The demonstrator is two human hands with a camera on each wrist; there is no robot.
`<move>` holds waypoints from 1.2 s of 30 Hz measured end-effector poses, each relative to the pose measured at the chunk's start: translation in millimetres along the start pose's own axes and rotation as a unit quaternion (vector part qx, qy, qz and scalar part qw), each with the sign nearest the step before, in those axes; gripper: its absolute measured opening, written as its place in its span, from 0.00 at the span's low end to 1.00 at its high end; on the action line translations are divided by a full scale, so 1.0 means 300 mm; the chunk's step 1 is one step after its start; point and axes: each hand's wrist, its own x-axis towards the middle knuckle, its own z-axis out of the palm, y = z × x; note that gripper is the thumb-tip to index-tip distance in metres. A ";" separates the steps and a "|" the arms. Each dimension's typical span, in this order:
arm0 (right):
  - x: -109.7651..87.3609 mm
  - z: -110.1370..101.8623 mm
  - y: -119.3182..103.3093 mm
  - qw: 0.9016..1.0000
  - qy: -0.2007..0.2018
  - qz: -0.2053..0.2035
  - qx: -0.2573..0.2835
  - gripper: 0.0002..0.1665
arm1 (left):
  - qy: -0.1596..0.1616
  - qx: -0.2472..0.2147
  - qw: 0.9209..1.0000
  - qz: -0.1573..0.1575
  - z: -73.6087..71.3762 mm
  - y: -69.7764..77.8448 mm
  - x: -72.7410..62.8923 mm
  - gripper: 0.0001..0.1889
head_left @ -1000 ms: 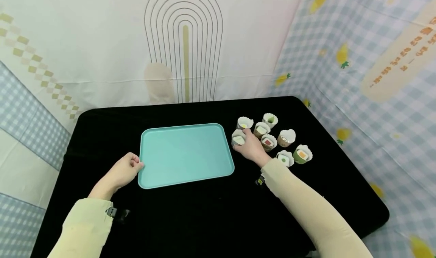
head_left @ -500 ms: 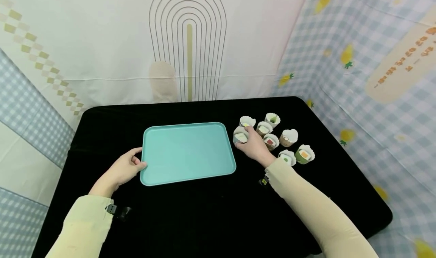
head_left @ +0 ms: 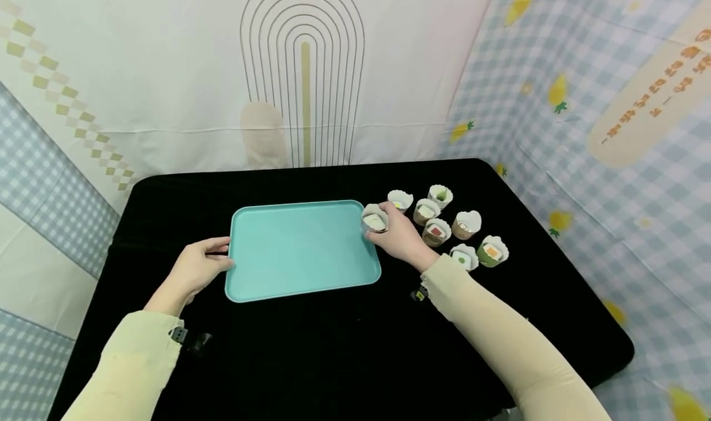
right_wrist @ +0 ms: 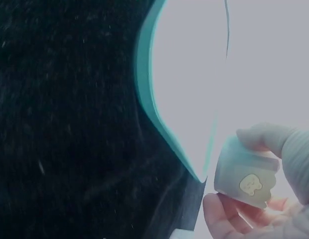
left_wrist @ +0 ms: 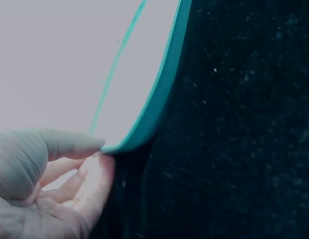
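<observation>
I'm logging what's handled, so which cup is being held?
The greyish cup with a pale bear-like print, held by the right hand near the right side of the tray. The other seven cups are on the table.

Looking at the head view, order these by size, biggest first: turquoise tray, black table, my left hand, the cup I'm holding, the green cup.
1. Black table
2. Turquoise tray
3. Left hand
4. Held cup, green cup: too alike to rank

Tray (head_left: 302, 251) on the counter (head_left: 333, 359), one cup (head_left: 374, 221) at its right edge, seven cups (head_left: 435, 240) toward the counter's far right corner
</observation>
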 end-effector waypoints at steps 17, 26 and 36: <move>0.047 0.063 -0.031 0.999 -0.030 -0.039 0.004 0.45 | -0.039 -0.060 0.997 0.003 0.000 -0.052 -0.004 0.35; 0.096 0.146 -0.097 0.998 -0.004 -0.058 -0.014 0.43 | -0.060 -0.070 0.996 -0.003 -0.017 -0.069 0.003 0.37; 0.173 0.243 -0.222 0.998 -0.014 -0.063 -0.006 0.43 | -0.059 -0.061 0.996 0.000 -0.031 -0.081 0.007 0.36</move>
